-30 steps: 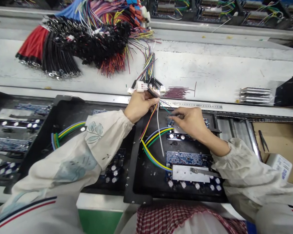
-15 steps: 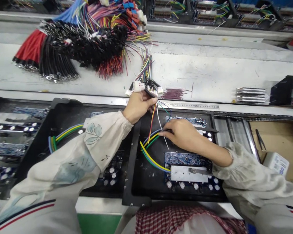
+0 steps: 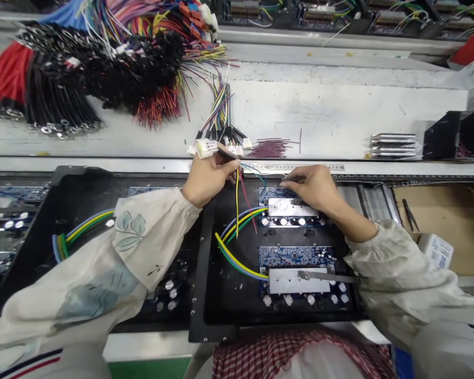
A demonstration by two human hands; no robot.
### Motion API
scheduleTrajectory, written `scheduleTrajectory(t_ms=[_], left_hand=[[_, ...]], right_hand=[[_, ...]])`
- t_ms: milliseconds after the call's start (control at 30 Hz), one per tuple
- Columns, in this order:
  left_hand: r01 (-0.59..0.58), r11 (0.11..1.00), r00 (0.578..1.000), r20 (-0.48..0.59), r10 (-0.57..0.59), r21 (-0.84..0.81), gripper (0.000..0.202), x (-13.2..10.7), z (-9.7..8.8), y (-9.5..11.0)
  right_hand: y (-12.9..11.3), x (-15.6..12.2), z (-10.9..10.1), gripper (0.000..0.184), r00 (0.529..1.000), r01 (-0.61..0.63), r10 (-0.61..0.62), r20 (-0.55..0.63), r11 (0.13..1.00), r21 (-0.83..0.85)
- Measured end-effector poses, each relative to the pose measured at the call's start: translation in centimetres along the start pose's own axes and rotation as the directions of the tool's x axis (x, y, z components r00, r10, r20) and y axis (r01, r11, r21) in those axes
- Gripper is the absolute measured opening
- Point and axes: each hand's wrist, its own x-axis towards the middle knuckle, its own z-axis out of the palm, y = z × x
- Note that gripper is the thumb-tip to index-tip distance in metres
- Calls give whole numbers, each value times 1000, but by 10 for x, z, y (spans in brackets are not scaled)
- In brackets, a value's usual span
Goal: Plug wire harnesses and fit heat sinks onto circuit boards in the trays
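Observation:
My left hand [image 3: 207, 178] is closed round a wire harness with a white connector [image 3: 206, 148] and a black sleeve [image 3: 228, 152], held above the top edge of the black tray [image 3: 229, 295]. A yellow wire [image 3: 237, 205] and a red wire [image 3: 247, 202] dangle from it; blue and green wires [image 3: 263, 179] curl to the right. Pinched in my right hand [image 3: 316, 185] is the end of a thin pale wire leading from the harness. Below that hand lies the upper circuit board [image 3: 265, 196] with its metal plate [image 3: 286, 207]. The lower circuit board [image 3: 292, 256] sits nearer me.
Several harnesses [image 3: 221, 105] lie behind my left hand, beside short purple wires [image 3: 270, 148]. A large wire pile [image 3: 114, 68] covers the bench's back left. Metal strips [image 3: 393, 145] and a black box [image 3: 456, 134] stand at right, and tweezers [image 3: 410, 215] lie on cardboard.
My right hand has moved up and right from the thick cables to the tray's top edge, drawing the pale wire sideways. That wire hung down before. My left hand still holds the harness.

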Motion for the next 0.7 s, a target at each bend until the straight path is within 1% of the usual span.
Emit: scheduleTrajectory(t_ms=[233, 400, 533, 600, 633, 700], left_hand=[[8, 1000, 1000, 8, -8, -6, 26, 0, 1, 2], [2, 1000, 1000, 15, -2, 13, 28, 0, 0, 0], [2, 1000, 1000, 15, -2, 26, 26, 1, -1, -3], [11, 1000, 1000, 15, -11, 27, 26, 1, -1, -3], [15, 1000, 1000, 16, -15, 27, 25, 2, 0, -2], [17, 999, 1000, 15, -17, 27, 24, 2, 0, -1]], right_hand=[[-5, -2, -2, 10, 1000, 14, -13, 28, 1000, -16], [-3, 0, 1, 9, 999, 22, -20, 31, 997, -73], [-3, -1, -6, 7, 996, 6, 4, 91, 993, -115], [-12, -6, -13, 9, 996, 13, 5, 87, 980, -198], [-19, -10, -16, 11, 996, 39, -20, 84, 970, -238], [-39, -18, -17, 11, 984, 143, -108, 144, 955, -262]])
